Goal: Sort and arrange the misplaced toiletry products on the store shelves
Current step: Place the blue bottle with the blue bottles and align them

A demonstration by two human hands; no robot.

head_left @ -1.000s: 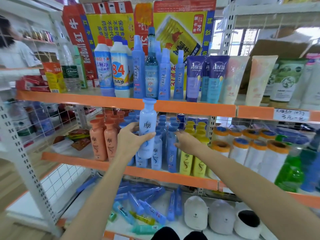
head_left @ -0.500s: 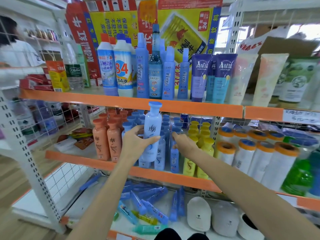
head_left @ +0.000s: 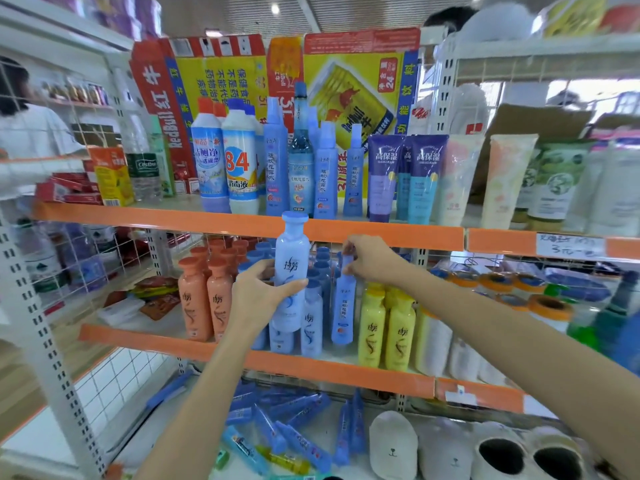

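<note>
My left hand (head_left: pixel 258 294) grips a pale blue shampoo bottle (head_left: pixel 291 258) around its lower body and holds it upright in front of the middle shelf, its cap level with the orange shelf edge (head_left: pixel 381 233). My right hand (head_left: pixel 372 259) pinches the cap of a slim blue spray bottle (head_left: pixel 343 313) that stands among the pale blue shampoo bottles (head_left: pixel 311 323). Matching slim blue spray bottles (head_left: pixel 325 174) stand on the shelf above.
Orange shampoo bottles (head_left: pixel 204 306) stand left of the blue ones, yellow ones (head_left: pixel 386 330) to the right. Cleaner bottles (head_left: pixel 225 161) and tubes (head_left: pixel 401 178) fill the upper shelf. Blue tubes (head_left: pixel 287 431) and slippers (head_left: pixel 394 445) lie on the bottom shelf. A person (head_left: pixel 27 133) stands at left.
My right hand has risen from among the bottles and now pinches the slim spray bottle's cap. The left hand holds the shampoo bottle a little higher. The camera has tilted upward.
</note>
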